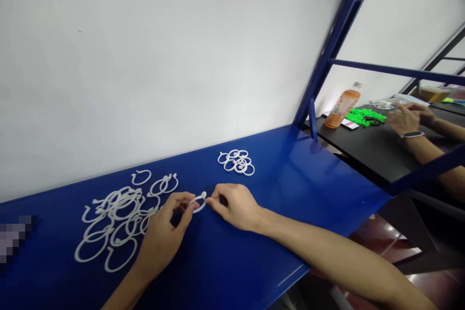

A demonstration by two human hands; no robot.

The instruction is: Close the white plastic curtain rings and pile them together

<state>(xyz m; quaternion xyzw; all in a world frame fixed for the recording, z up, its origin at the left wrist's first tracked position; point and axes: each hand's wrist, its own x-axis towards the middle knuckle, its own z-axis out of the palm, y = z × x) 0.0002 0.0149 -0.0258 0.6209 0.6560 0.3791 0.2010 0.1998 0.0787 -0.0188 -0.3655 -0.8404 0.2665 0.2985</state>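
Between the thumb and fingers of my left hand is a white plastic ring with a small knob on its upper edge. My right hand is closed in a pinch, its fingertips at the ring's right side. To the left, a loose pile of white plastic rings lies on the blue tabletop; several have a gap, with knobs at their ends. Part of the pile is hidden behind my left hand. Beyond my right hand, a smaller cluster of white rings lies closely grouped, some overlapping.
A white wall rises behind the table, and a blue metal frame stands at its right end. On a black table beyond are an orange drink bottle, green pieces and another person's hands.
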